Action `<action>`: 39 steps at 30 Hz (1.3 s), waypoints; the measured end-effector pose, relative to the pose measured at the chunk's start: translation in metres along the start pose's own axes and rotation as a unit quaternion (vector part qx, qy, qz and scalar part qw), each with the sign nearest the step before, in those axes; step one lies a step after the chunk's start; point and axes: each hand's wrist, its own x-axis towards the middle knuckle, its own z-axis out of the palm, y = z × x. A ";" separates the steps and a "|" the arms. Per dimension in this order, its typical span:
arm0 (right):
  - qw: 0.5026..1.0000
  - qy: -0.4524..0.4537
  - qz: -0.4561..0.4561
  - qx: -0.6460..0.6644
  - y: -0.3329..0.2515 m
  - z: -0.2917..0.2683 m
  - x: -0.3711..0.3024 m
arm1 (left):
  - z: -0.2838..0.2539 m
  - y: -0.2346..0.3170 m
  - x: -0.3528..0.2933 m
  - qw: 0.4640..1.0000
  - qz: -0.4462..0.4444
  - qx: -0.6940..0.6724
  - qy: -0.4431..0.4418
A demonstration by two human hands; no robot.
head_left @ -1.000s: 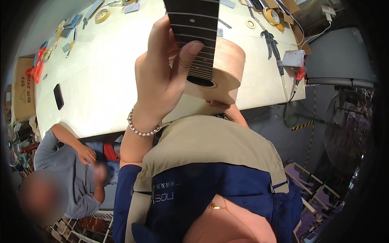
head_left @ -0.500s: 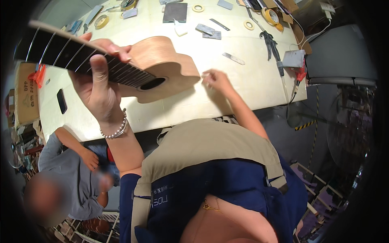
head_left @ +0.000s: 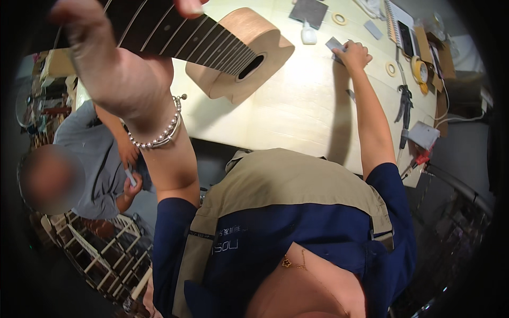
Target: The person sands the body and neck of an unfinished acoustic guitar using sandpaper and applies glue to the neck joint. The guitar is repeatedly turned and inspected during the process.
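An unstrung wooden ukulele [head_left: 252, 26] with a dark fretted neck is held up over the table, tilted, its round soundhole toward the lower right. My left hand [head_left: 124, 79] is wrapped round its neck, thumb on the near side and a fingertip showing over the far edge. A bead bracelet circles that wrist. My right arm is stretched across the table, and my right hand [head_left: 355, 55] has its fingers closed on a small grey sanding pad [head_left: 333, 43]. The hand partly covers the pad.
A white squeeze bottle [head_left: 308, 35], a dark sheet [head_left: 308, 12], tape rolls [head_left: 340, 19] and another grey pad [head_left: 373, 29] lie around my right hand. Farther right are a black clamp [head_left: 404, 100] and a phone [head_left: 405, 40]. A co-worker [head_left: 93, 159] in grey sits at the left.
My right hand has left the ukulele's lower end and reached far across the table to the sanding pad. My left hand and the ukulele have come up closer to the camera.
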 end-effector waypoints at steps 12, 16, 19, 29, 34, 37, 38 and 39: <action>0.594 -0.183 -0.108 0.776 -0.107 -0.167 -0.140 | 0.004 0.015 -0.013 0.993 -0.086 -0.077 0.033; 0.632 -0.104 -0.102 0.761 -0.124 -0.173 -0.153 | 0.006 0.007 -0.012 0.992 -0.087 -0.091 0.004; 0.651 -0.094 -0.112 0.745 -0.134 -0.179 -0.158 | 0.009 0.017 -0.017 0.993 -0.086 -0.078 -0.005; 0.775 -0.066 -0.177 0.604 -0.149 -0.186 -0.167 | 0.010 0.016 -0.020 0.994 -0.068 -0.078 -0.028; 0.700 -0.148 -0.133 0.686 -0.141 -0.188 -0.164 | 0.014 0.020 -0.021 0.996 -0.073 -0.044 -0.026; 0.674 -0.129 -0.113 0.718 -0.138 -0.189 -0.166 | 0.014 0.022 -0.022 0.998 -0.057 -0.029 -0.022; 0.677 -0.109 -0.111 0.719 -0.137 -0.188 -0.168 | 0.014 0.021 -0.022 0.998 -0.051 -0.028 -0.021; 0.679 -0.089 -0.109 0.720 -0.136 -0.186 -0.170 | 0.013 0.018 -0.023 0.998 -0.045 -0.039 -0.018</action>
